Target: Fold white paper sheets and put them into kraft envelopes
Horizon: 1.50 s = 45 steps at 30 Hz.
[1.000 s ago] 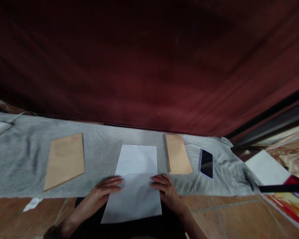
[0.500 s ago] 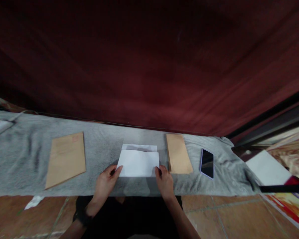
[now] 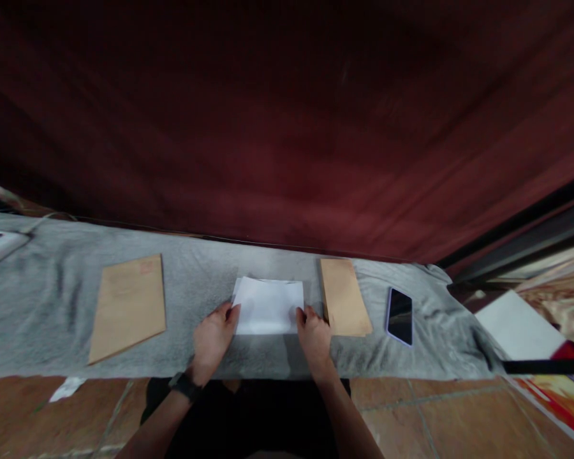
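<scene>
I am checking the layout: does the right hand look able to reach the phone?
Probably yes: only the flat brown envelope stack lies between the right hand and the phone, though that hand holds the white paper.

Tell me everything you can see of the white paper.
The white paper looks plain and thin. It is doubled over, the fold apparently on the near side, the far edges slightly misaligned. It lies crosswise over the gray cloth, the left hand holding its left side and the right hand its right side.

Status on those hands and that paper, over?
Left hand, right hand: pinching white paper at opposite sides. Paper doubled over, layers slightly misaligned. Brown stack close beside right hand.
</scene>
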Each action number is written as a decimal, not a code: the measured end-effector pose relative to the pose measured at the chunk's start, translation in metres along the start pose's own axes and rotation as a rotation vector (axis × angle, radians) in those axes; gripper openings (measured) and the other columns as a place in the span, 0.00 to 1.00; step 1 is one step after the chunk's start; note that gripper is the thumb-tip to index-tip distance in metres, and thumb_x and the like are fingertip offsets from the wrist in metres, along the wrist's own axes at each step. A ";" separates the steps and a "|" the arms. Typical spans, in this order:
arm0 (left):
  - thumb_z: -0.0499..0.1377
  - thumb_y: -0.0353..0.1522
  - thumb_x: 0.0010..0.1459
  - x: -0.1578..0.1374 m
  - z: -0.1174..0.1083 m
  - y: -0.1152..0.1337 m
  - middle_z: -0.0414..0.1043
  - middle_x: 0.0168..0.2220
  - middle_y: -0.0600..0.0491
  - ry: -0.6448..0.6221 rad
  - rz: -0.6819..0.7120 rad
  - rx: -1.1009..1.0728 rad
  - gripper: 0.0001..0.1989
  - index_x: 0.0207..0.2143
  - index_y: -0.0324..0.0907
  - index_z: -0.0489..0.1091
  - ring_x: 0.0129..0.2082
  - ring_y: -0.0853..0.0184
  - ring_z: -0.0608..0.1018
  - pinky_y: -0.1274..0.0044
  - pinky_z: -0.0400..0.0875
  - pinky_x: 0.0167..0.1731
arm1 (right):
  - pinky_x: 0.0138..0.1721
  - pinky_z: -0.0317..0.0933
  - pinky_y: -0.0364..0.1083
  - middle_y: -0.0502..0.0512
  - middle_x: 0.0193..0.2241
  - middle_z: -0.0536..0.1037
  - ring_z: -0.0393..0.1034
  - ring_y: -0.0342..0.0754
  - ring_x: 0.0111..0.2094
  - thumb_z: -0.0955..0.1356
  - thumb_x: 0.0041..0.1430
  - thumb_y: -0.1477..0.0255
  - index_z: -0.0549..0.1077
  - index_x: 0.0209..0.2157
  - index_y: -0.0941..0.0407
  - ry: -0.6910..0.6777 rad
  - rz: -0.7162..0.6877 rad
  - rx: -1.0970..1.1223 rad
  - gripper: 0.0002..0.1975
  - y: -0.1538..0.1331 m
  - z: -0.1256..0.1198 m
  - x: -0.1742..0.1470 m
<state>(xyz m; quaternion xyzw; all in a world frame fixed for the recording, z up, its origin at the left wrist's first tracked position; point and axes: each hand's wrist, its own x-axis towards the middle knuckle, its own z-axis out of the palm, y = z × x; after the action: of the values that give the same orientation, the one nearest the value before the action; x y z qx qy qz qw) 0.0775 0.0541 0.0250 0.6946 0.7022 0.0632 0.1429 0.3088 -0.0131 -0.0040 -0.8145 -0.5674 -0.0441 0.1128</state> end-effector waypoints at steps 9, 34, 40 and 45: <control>0.44 0.41 0.71 0.000 0.002 0.009 0.82 0.36 0.44 0.032 0.041 0.123 0.21 0.49 0.42 0.73 0.33 0.55 0.83 0.72 0.68 0.29 | 0.42 0.65 0.53 0.65 0.39 0.80 0.76 0.57 0.40 0.62 0.71 0.70 0.72 0.50 0.59 0.132 -0.063 0.049 0.13 -0.005 0.002 0.012; 0.45 0.41 0.70 0.010 0.057 0.062 0.62 0.67 0.44 0.209 0.575 -0.033 0.28 0.67 0.39 0.60 0.68 0.57 0.62 0.61 0.57 0.66 | 0.68 0.47 0.60 0.63 0.69 0.58 0.50 0.56 0.70 0.60 0.71 0.71 0.58 0.69 0.58 0.045 -0.396 0.243 0.27 -0.047 0.034 -0.002; 0.42 0.41 0.70 0.018 0.062 0.034 0.57 0.69 0.39 0.247 0.462 0.037 0.31 0.68 0.31 0.56 0.70 0.56 0.57 0.60 0.53 0.68 | 0.67 0.50 0.58 0.64 0.68 0.58 0.53 0.56 0.69 0.59 0.73 0.69 0.61 0.67 0.60 0.077 -0.335 0.201 0.25 -0.035 0.036 0.003; 0.41 0.40 0.70 0.017 0.058 0.021 0.57 0.68 0.37 0.288 0.427 0.045 0.32 0.68 0.29 0.57 0.71 0.55 0.56 0.61 0.51 0.68 | 0.67 0.50 0.59 0.69 0.66 0.61 0.56 0.57 0.68 0.60 0.72 0.71 0.61 0.67 0.65 0.079 -0.271 0.157 0.25 -0.028 0.034 0.011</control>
<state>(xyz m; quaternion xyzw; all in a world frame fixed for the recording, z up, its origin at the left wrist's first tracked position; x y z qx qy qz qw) 0.1142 0.0655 -0.0258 0.8139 0.5541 0.1744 0.0094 0.2848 0.0144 -0.0305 -0.7167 -0.6690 -0.0464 0.1916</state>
